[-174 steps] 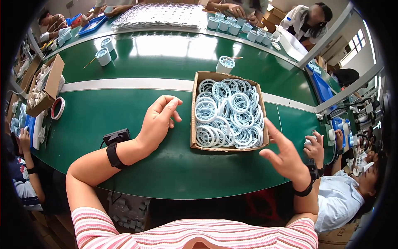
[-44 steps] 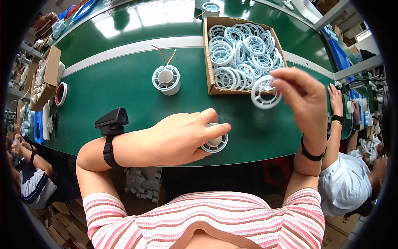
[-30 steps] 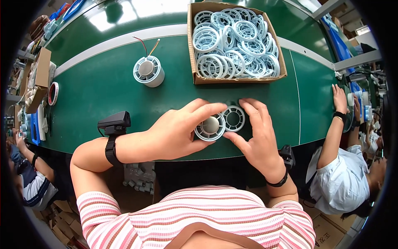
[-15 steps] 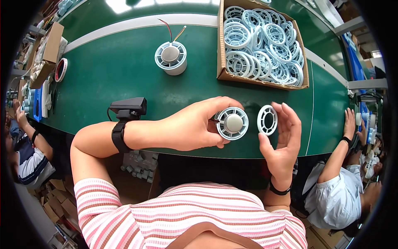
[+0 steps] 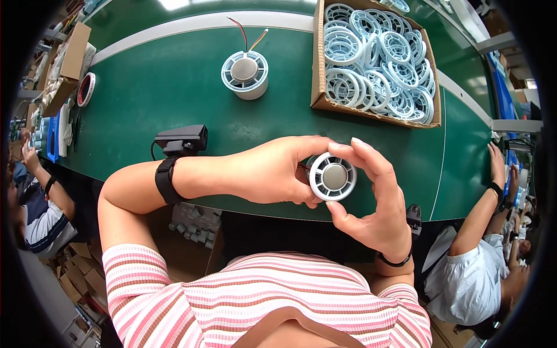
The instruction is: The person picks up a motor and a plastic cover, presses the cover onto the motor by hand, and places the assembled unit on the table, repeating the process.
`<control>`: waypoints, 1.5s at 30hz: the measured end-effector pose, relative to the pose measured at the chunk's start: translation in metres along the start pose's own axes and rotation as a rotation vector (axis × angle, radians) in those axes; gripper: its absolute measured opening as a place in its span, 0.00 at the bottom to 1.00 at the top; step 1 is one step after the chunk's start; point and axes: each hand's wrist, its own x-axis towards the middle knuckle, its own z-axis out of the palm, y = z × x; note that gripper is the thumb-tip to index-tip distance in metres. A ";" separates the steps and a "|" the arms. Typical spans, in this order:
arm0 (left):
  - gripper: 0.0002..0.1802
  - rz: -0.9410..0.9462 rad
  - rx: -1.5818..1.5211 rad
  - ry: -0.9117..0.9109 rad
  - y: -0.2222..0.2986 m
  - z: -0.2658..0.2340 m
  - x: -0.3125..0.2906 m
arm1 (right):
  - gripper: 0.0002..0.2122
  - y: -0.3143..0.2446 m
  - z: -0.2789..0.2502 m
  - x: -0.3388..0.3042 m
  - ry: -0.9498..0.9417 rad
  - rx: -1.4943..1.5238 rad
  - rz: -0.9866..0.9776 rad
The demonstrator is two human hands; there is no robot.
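My left hand [image 5: 271, 172] is closed around the side of a small round motor [image 5: 335, 176] with a silver hub and dark wires, held above the near part of the green table. A pale spoked plastic ring [image 5: 353, 177] lies over the motor's face, around the hub. The curved fingers and thumb of my right hand [image 5: 380, 200] grip the ring's rim from above and below. Whether the ring is fully seated cannot be told. Farther off, a similar motor in a white housing [image 5: 248, 90] stands upright with thin red, black and yellow wires rising from it.
An open cardboard box [image 5: 376, 116] full of pale blue rings stands at the back right of the green table [image 5: 145, 110]. A roll of tape [image 5: 86, 89] and another carton [image 5: 68, 69] are at the left. Co-workers sit on both sides. A black device [image 5: 181, 140] is strapped to my left wrist.
My right hand has moved left, bringing the ring from beside the motor onto its face. The left hand still holds the motor, and the whole view has shifted slightly.
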 end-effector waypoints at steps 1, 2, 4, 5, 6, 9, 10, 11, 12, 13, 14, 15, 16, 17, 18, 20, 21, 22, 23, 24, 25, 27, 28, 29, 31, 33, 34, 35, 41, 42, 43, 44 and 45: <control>0.36 -0.002 -0.002 0.000 0.001 -0.001 0.000 | 0.40 0.000 -0.001 0.000 -0.016 0.008 0.001; 0.36 -0.005 0.019 -0.016 0.002 -0.002 0.001 | 0.39 0.001 -0.003 0.001 -0.032 0.016 0.001; 0.35 -0.010 0.060 -0.048 0.003 -0.004 0.001 | 0.38 0.000 -0.004 0.001 -0.047 0.026 0.005; 0.35 -0.013 0.060 -0.049 0.002 -0.004 0.001 | 0.38 -0.002 -0.004 0.001 -0.043 0.013 0.015; 0.34 0.006 0.057 -0.039 -0.001 -0.003 0.001 | 0.37 -0.003 -0.003 0.000 -0.039 0.000 0.026; 0.34 0.042 0.052 -0.023 -0.007 -0.003 0.001 | 0.36 -0.005 -0.003 0.001 -0.032 -0.026 0.026; 0.34 0.053 0.047 -0.022 -0.007 -0.002 0.001 | 0.35 -0.006 -0.003 0.001 -0.032 -0.040 0.012; 0.33 0.065 0.042 -0.021 -0.007 -0.002 0.001 | 0.34 -0.006 -0.003 0.001 -0.032 -0.054 -0.002; 0.33 0.076 0.037 -0.019 -0.007 -0.003 0.001 | 0.34 -0.006 -0.004 0.002 -0.030 -0.054 -0.001; 0.33 0.075 0.038 -0.020 -0.008 -0.003 0.001 | 0.34 -0.005 -0.006 0.003 -0.045 -0.078 -0.005; 0.34 0.105 0.060 -0.017 -0.010 -0.003 0.002 | 0.33 -0.004 -0.007 0.003 -0.059 -0.102 -0.009; 0.34 0.135 0.082 -0.015 -0.011 -0.004 0.003 | 0.33 -0.004 -0.008 0.003 -0.072 -0.129 -0.012; 0.34 0.165 0.104 -0.014 -0.010 -0.005 0.003 | 0.33 -0.005 -0.008 0.003 -0.068 -0.130 -0.011; 0.34 0.165 0.107 -0.017 -0.008 -0.007 0.002 | 0.33 -0.007 -0.009 0.002 -0.067 -0.169 -0.005; 0.35 0.087 0.039 -0.086 -0.005 -0.012 0.000 | 0.33 -0.010 -0.009 0.002 -0.065 -0.208 0.001; 0.36 -0.069 -0.095 -0.221 0.004 -0.020 -0.002 | 0.32 -0.010 -0.009 0.002 -0.060 -0.250 0.007; 0.36 -0.069 -0.091 -0.223 0.008 -0.021 -0.001 | 0.33 -0.010 -0.009 0.002 -0.063 -0.251 0.007; 0.37 -0.134 -0.159 -0.200 0.012 -0.022 0.000 | 0.33 -0.009 -0.009 0.003 -0.067 -0.251 0.007; 0.37 -0.198 -0.227 -0.175 0.016 -0.022 0.001 | 0.33 -0.008 -0.009 0.003 -0.071 -0.252 0.006; 0.38 -0.263 -0.294 -0.149 0.017 -0.023 0.002 | 0.33 -0.007 -0.009 0.004 -0.068 -0.253 0.005; 0.38 -0.263 -0.293 -0.146 0.017 -0.024 0.002 | 0.33 -0.006 -0.008 0.003 -0.066 -0.246 0.000; 0.38 -0.242 -0.306 -0.162 0.014 -0.025 0.002 | 0.34 -0.004 -0.006 0.003 -0.062 -0.229 -0.013; 0.38 -0.231 -0.312 -0.167 0.013 -0.025 0.002 | 0.34 -0.003 -0.005 0.002 -0.063 -0.227 -0.019; 0.38 -0.229 -0.309 -0.159 0.011 -0.023 0.002 | 0.34 -0.002 -0.004 0.001 -0.050 -0.233 -0.032; 0.33 -0.176 -0.332 -0.139 0.011 -0.021 0.003 | 0.34 0.001 0.001 0.002 -0.011 -0.250 -0.067; 0.30 -0.141 -0.332 -0.119 0.009 -0.015 -0.001 | 0.34 0.004 0.009 -0.002 0.014 -0.281 -0.092; 0.29 -0.037 -0.170 -0.061 0.008 -0.012 -0.005 | 0.34 0.005 0.013 -0.005 0.036 -0.312 -0.103; 0.29 0.068 -0.008 -0.005 0.007 -0.009 -0.006 | 0.33 0.005 0.014 -0.007 0.058 -0.346 -0.112; 0.27 0.360 1.417 0.386 0.070 -0.018 -0.049 | 0.29 0.000 -0.031 -0.025 0.134 -0.644 0.050; 0.30 0.332 1.561 0.448 0.073 -0.021 -0.051 | 0.28 0.001 -0.045 -0.028 0.216 -0.784 0.131; 0.33 0.303 1.704 0.515 0.075 -0.024 -0.053 | 0.28 0.001 -0.057 -0.030 0.229 -0.801 0.146; 0.33 0.330 1.703 0.500 0.072 -0.032 -0.053 | 0.24 0.003 -0.069 -0.029 0.331 -0.948 0.147; 0.35 0.289 1.779 0.504 0.067 -0.041 -0.054 | 0.21 0.004 -0.077 -0.024 0.433 -1.086 0.137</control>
